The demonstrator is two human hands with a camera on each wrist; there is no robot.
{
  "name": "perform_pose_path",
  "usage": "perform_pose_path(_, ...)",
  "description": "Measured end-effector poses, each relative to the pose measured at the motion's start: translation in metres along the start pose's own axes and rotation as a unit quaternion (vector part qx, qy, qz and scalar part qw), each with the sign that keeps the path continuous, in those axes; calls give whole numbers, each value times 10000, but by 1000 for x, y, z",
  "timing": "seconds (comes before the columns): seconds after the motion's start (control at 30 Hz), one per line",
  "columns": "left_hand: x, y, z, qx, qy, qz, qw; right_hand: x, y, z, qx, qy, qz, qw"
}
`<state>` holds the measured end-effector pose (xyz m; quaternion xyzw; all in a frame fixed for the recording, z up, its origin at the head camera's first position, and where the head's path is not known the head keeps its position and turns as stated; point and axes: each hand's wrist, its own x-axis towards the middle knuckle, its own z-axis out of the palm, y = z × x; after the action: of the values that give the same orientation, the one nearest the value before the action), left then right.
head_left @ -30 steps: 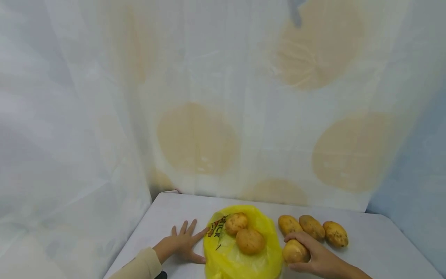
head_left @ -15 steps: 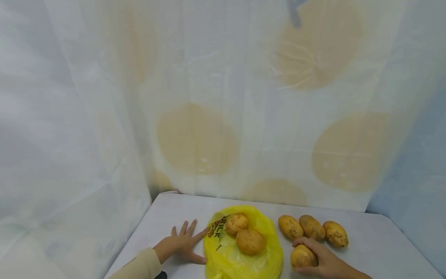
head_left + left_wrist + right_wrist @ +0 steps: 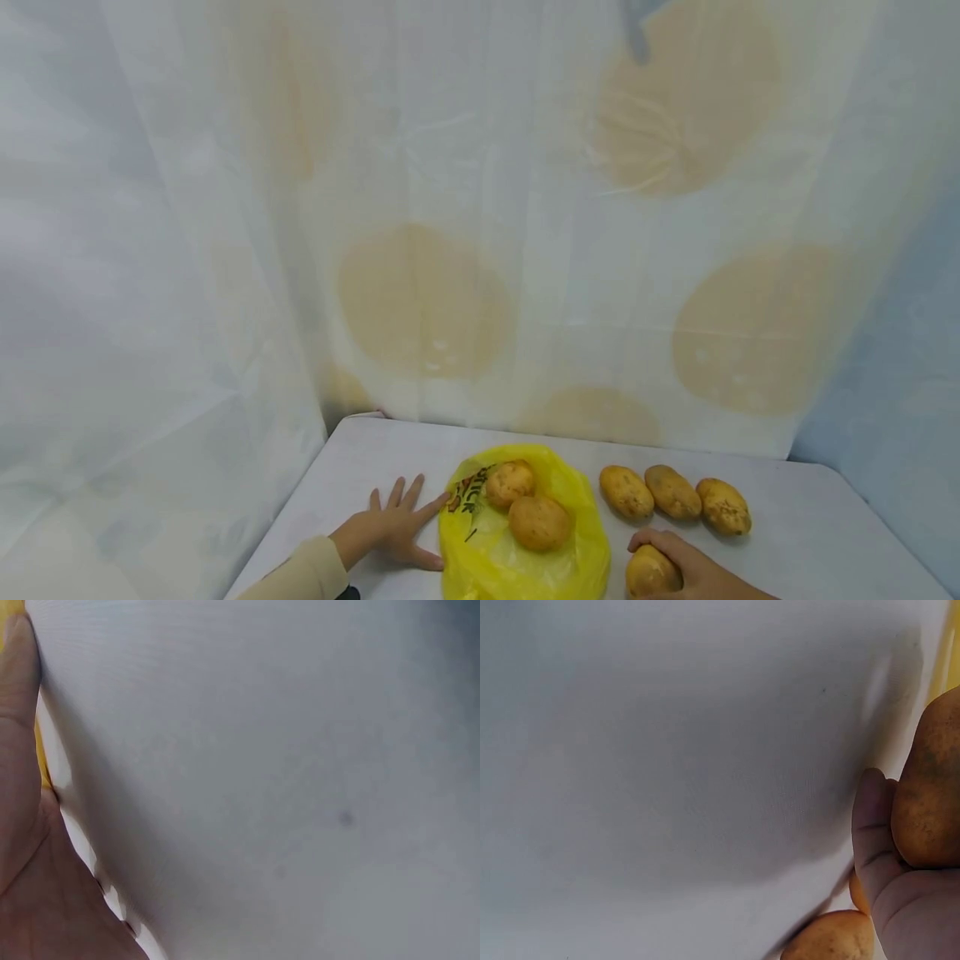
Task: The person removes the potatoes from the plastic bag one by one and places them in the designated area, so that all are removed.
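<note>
My right hand (image 3: 686, 567) grips a potato (image 3: 651, 572) near the front of the table, right of a yellow plastic bag (image 3: 577, 533). The right wrist view shows this potato (image 3: 934, 787) against the curled fingers (image 3: 874, 825). Spread flat on the table, my left hand (image 3: 393, 525) has its index finger and thumb at the bag's left edge. Two potatoes lie on the bag: a smaller one (image 3: 510, 483) behind a larger one (image 3: 539, 523). Dark printed lettering shows on the bag's left part. In the left wrist view, only part of the left hand (image 3: 30, 847) appears.
Three more potatoes lie in a row behind the right hand: a left one (image 3: 626, 492), a middle one (image 3: 672, 492) and a right one (image 3: 723, 506). They rest on the white table (image 3: 420, 446). A pale curtain (image 3: 555, 250) with tan circles hangs behind it.
My right hand has moved with the potato a little right, away from the bag, then slightly toward the table's front. The left hand and the potatoes on the bag have stayed put.
</note>
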<state>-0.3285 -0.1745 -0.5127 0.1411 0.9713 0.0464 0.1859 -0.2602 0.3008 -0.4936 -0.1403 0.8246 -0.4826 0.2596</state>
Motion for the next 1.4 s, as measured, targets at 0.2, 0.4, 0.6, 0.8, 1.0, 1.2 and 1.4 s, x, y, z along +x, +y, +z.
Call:
perform_pose_path(0.2, 1, -1, -1, -15, 43, 42, 10000, 0, -2, 0, -302, 101, 29, 9995)
perform_pose_path(0.4, 1, 0, -2, 13, 24, 13, 10000, 2, 3, -1, -402, 129, 68, 9991)
perform_pose_path(0.6, 2, 1, -2, -36, -4, -20, 10000, 5, 6, -3, -557, 107, 16, 9984)
perform_pose_path(0.8, 1, 2, -5, -34, 20, 10, 10000, 6, 5, -3, -723, 117, -41, 9973)
perform_pose_path(1.0, 0, 3, -1, -32, -55, 44, 10000, 3, 8, -1, -619, 126, 78, 9980)
perform_pose_path(1.2, 1, 2, 5, -72, -70, -2, 9999, 4, 8, 0, -579, 93, 107, 9982)
perform_pose_path(1.4, 1, 1, 1, -58, -26, 5, 10000, 5, 6, 0, -406, 48, 165, 9990)
